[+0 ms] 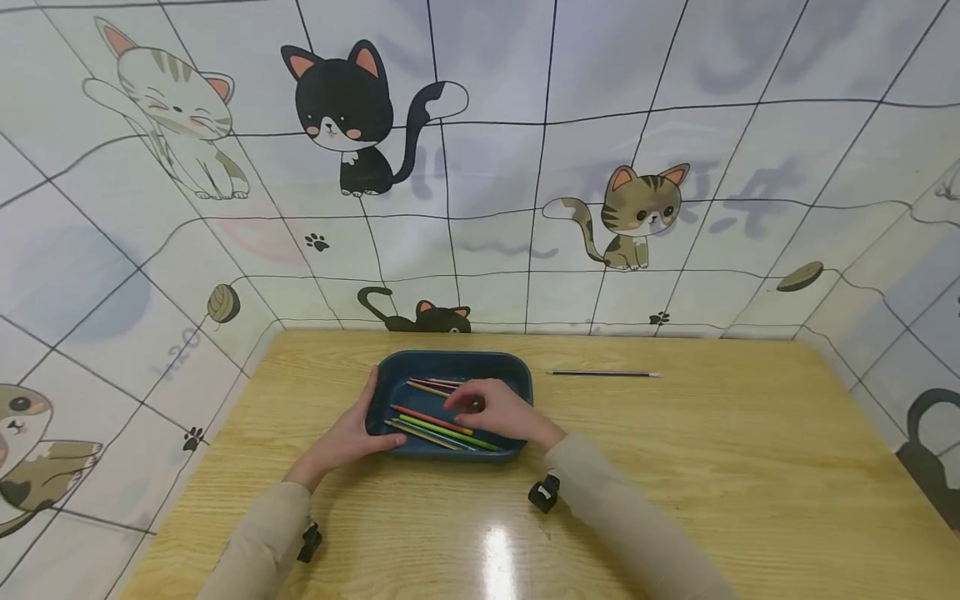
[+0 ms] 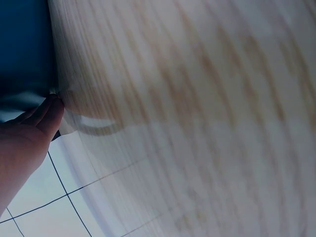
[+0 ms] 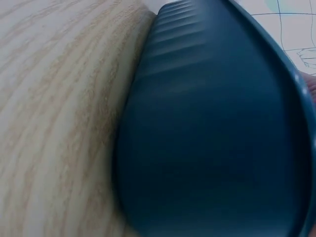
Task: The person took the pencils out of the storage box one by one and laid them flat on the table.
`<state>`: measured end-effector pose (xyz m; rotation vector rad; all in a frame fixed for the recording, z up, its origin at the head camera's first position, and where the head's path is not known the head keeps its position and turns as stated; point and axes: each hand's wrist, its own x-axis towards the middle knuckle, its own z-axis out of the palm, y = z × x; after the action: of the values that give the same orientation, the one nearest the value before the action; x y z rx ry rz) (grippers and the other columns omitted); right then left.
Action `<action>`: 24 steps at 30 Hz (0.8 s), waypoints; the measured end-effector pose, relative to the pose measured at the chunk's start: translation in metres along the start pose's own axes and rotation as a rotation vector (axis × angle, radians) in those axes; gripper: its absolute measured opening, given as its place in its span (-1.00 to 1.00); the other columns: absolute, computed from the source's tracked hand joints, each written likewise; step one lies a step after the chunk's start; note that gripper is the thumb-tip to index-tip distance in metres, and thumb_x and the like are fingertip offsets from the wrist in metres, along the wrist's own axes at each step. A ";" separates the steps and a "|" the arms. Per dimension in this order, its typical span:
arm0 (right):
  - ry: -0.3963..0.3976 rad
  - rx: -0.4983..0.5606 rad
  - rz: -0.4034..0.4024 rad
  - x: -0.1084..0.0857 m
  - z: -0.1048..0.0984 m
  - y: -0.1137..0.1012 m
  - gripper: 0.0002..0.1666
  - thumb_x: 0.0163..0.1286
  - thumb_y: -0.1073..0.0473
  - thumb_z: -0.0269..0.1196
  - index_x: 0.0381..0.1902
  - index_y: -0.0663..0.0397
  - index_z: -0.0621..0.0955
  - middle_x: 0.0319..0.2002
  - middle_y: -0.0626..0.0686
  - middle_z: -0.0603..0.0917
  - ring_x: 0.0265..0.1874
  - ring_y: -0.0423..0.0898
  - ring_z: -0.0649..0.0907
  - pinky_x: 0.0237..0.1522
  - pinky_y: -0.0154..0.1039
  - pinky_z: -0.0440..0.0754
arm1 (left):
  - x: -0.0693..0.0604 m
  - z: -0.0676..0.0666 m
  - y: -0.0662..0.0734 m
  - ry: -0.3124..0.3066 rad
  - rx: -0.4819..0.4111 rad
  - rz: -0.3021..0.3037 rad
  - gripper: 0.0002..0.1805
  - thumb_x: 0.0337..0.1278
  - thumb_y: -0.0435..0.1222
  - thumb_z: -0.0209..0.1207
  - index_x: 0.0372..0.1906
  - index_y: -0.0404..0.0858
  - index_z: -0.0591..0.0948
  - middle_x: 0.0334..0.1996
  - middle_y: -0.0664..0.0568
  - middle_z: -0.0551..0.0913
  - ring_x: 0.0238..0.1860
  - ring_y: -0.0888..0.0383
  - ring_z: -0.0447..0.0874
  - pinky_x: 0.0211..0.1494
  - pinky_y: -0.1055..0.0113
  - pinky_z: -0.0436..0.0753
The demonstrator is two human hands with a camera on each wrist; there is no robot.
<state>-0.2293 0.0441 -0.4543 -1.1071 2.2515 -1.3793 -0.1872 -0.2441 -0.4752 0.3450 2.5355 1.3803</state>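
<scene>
A dark blue tray point(image 1: 457, 458) stands on the wooden table, with several coloured pencils point(image 1: 442, 425) lying inside it. My left hand point(image 1: 352, 433) grips the tray's left end, thumb at the near rim and fingers along the side; the left wrist view shows the fingers of this hand point(image 2: 34, 123) against the blue wall point(image 2: 24, 49). Over the tray's right half is my right hand point(image 1: 502, 410), its fingers loosely bent above the pencils, with no pencil visible between them. The tray's outer wall point(image 3: 207, 128) fills much of the right wrist view, where little of the hand shows.
One dark pencil point(image 1: 603, 373) with a pale end lies on the table point(image 1: 675, 467) to the right of the tray, near the back edge. A white sheet point(image 1: 495, 275) with black lines and cartoon cats hangs behind the table and around its sides.
</scene>
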 end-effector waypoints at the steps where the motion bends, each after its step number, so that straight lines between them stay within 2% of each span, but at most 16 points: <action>1: -0.006 0.006 0.007 0.001 0.001 0.000 -0.73 0.32 0.34 0.26 -0.02 0.25 0.64 -0.09 0.11 0.68 -0.19 -0.13 0.62 -0.15 -0.28 0.58 | 0.000 0.000 0.000 0.003 0.003 0.000 0.31 -0.02 -0.06 0.41 0.54 -0.11 -0.36 0.50 -0.29 -0.28 0.46 -0.30 -0.23 0.38 -0.22 -0.07; 8: -0.060 0.037 0.072 0.011 0.008 0.003 -0.70 0.30 0.38 0.25 0.00 0.30 0.61 -0.08 0.16 0.65 -0.24 -0.12 0.62 -0.14 -0.29 0.56 | -0.002 -0.002 -0.001 0.006 0.001 -0.006 0.30 -0.01 -0.08 0.42 0.54 -0.09 -0.36 0.51 -0.28 -0.28 0.46 -0.29 -0.23 0.38 -0.21 -0.06; 15: -0.122 -0.103 0.159 0.021 0.018 0.004 -0.65 0.26 0.40 0.30 0.02 0.24 0.60 -0.12 0.07 0.64 -0.22 -0.14 0.61 -0.15 -0.32 0.55 | -0.002 -0.001 -0.003 0.010 -0.007 0.021 0.30 -0.02 -0.14 0.43 0.54 -0.15 -0.35 0.50 -0.31 -0.28 0.46 -0.30 -0.24 0.38 -0.22 -0.05; 19: -0.153 -0.180 0.156 0.024 0.022 0.007 -0.64 0.24 0.42 0.31 0.01 0.24 0.61 -0.14 0.06 0.64 -0.20 -0.11 0.62 -0.14 -0.31 0.56 | 0.000 0.000 -0.003 0.011 -0.012 0.018 0.30 -0.02 -0.13 0.43 0.54 -0.16 -0.35 0.50 -0.29 -0.29 0.46 -0.27 -0.25 0.39 -0.20 -0.06; 24: -0.148 -0.240 0.145 0.024 0.023 0.008 -0.65 0.20 0.44 0.33 -0.03 0.25 0.62 -0.17 0.07 0.65 -0.21 -0.07 0.63 -0.15 -0.30 0.56 | 0.002 0.000 -0.002 0.009 -0.004 0.007 0.31 -0.03 -0.09 0.43 0.54 -0.13 -0.34 0.51 -0.26 -0.29 0.47 -0.25 -0.24 0.39 -0.19 -0.06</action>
<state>-0.2355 0.0136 -0.4689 -1.0546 2.3796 -0.9586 -0.1889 -0.2448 -0.4771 0.3486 2.5411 1.3923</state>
